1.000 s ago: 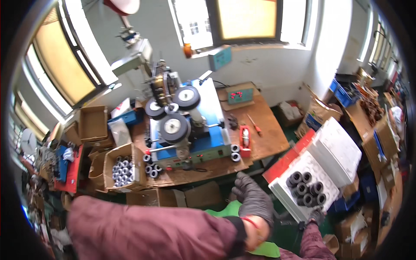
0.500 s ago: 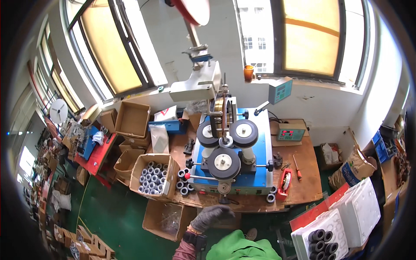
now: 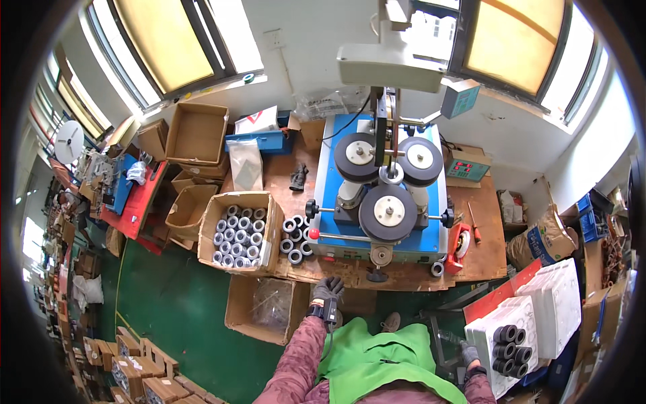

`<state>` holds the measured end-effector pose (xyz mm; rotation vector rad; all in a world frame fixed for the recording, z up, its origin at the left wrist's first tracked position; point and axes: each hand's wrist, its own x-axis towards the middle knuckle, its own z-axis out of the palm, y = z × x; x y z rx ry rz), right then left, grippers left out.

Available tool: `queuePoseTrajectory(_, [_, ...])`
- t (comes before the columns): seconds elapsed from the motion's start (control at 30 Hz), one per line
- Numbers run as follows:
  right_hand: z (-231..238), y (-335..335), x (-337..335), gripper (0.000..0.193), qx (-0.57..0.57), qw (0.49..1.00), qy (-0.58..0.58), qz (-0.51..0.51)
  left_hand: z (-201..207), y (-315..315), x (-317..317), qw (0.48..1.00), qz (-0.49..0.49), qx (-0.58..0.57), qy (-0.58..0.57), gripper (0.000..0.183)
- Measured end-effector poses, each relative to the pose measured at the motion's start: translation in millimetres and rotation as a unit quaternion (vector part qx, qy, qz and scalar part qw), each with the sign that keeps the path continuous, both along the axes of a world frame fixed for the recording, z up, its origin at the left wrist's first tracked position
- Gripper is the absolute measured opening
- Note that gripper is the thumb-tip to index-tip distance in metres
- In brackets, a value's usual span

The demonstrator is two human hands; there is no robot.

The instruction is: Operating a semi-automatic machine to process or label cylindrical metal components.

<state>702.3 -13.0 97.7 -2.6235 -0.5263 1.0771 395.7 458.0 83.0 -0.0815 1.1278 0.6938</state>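
Note:
My left hand (image 3: 328, 288), in a dark grey glove, is by the front edge of the wooden workbench (image 3: 350, 273), its fingers stretched out and nothing seen in them. At lower right, my gloved right hand (image 3: 470, 353) is beside several black rings (image 3: 511, 347) standing on a white foam tray (image 3: 486, 331); its fingers are too small to read. On the bench a blue winding machine (image 3: 323, 232) has three dark rollers (image 3: 389, 212). A pale ring (image 3: 391, 175) sits between those rollers. Left of the machine lie loose grey rings (image 3: 295, 256) next to a cardboard box (image 3: 270, 236) of similar rings.
An open carton (image 3: 245, 316) with clear plastic stands below the bench. A red tape dispenser (image 3: 459, 246), a screwdriver (image 3: 474, 223) and a control box (image 3: 469, 165) are right of the machine. Foam slabs (image 3: 555, 313) and a paper sack (image 3: 544, 241) stand farther right.
My view has shifted, so the machine appears higher and farther right. My right hand has come into view by the black rings. More of my left arm shows.

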Motion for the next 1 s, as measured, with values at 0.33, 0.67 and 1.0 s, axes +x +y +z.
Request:
queuePoseTrajectory(0.33, [53.6,153.5,-57.1,0.032,0.063,0.987,-0.056,0.134,-25.0,22.9,22.2,0.992,-0.112,0.051,-0.042,0.052])
queuePoseTrajectory(0.67, [-11.9,349.7,-98.1,0.064,-0.022,0.837,-0.110,0.535,5.5,-2.7,-39.9,0.985,-0.170,0.024,-0.015,0.057])
queuePoseTrajectory(1.0, [-100.8,338.3,-74.3,0.063,-0.068,0.925,-0.210,0.309,29.1,-15.8,-88.5,0.990,-0.119,0.008,0.073,0.042])
